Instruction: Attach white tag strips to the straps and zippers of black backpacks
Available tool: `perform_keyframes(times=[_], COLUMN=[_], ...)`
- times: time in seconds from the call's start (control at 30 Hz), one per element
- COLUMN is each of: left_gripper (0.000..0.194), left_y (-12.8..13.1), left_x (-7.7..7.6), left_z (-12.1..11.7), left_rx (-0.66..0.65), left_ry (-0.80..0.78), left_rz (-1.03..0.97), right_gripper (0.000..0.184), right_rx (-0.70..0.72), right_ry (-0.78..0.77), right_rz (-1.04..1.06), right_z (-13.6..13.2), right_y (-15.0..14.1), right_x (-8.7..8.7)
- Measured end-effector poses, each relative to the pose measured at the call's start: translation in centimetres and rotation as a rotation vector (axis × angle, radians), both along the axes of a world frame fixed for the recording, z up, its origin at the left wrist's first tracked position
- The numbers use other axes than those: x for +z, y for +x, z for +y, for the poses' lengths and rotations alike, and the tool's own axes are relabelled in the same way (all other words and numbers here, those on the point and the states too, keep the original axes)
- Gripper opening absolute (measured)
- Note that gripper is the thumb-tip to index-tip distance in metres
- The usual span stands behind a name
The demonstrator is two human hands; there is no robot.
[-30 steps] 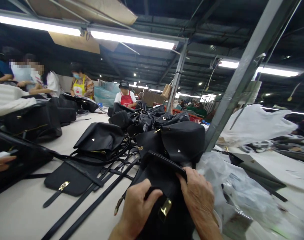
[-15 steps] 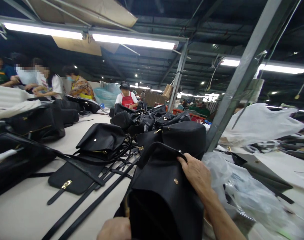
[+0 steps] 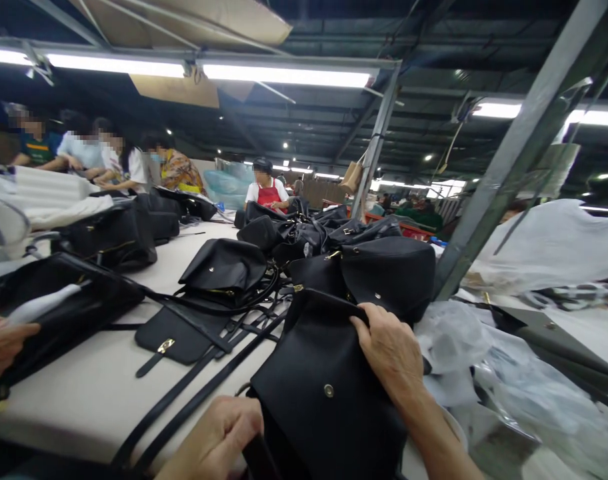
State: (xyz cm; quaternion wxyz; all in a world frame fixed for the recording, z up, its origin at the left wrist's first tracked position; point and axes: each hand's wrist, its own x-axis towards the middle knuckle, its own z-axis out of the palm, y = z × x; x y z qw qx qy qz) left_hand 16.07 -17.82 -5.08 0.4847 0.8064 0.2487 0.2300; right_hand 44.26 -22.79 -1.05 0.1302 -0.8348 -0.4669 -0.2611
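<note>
A black leather-look backpack [image 3: 304,363] with a round metal snap on its front panel lies tilted at the table's near edge, right below me. My right hand [image 3: 391,343] pinches its upper right edge, thumb on the near side and fingers over the rim. Lower down, my left hand [image 3: 229,430] is closed on a dark part at the bag's lower left; exactly which part is hidden. Left of it, another black backpack [image 3: 224,267] rests with its flap [image 3: 181,337], gold clasp and long straps [image 3: 194,400] spread toward me.
A person's hand [image 3: 4,343] reaches in from the left over a black bag [image 3: 84,313]. More black bags [image 3: 389,270] pile up beyond. Clear plastic bags [image 3: 529,387] and a slanted metal post [image 3: 514,153] stand at right. Several people work behind, one in a red apron [image 3: 269,195].
The view has swung left, and a person's hand shows at the left edge. The backpack's front panel lies lower, covering the dark opening seen before. Both my hands keep their hold.
</note>
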Motion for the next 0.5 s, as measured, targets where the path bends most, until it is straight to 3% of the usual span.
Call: perform_keyframes(times=[0.07, 0.17, 0.23, 0.3, 0.4, 0.5], left_gripper=[0.073, 0.069, 0.071, 0.073, 0.06, 0.033], left_y=[-0.5, -0.5, 0.1, 0.9, 2.3, 3.4], left_x=[1.3, 1.7, 1.0, 0.1, -0.2, 1.4], left_z=[-0.4, -0.5, -0.4, -0.3, -0.4, -0.6], left_rx=[-0.099, -0.162, -0.131, -0.016, 0.114, 0.015], left_ry=[-0.06, -0.029, -0.107, -0.243, -0.273, -0.175], left_rz=[0.123, 0.229, 0.184, 0.088, 0.005, 0.096], right_gripper=[0.014, 0.015, 0.014, 0.014, 0.015, 0.016], right_rx=[0.0, -0.004, -0.009, -0.015, -0.014, -0.018], right_ry=[0.005, 0.003, 0.002, -0.002, -0.01, -0.034], right_rz=[0.009, 0.007, 0.009, 0.014, 0.017, 0.016], right_z=[-0.1, -0.2, -0.2, -0.2, 0.0, 0.0], right_y=[0.2, 0.1, 0.0, 0.0, -0.1, -0.1], right_x=[-0.1, -0.1, -0.1, -0.1, -0.1, 0.0])
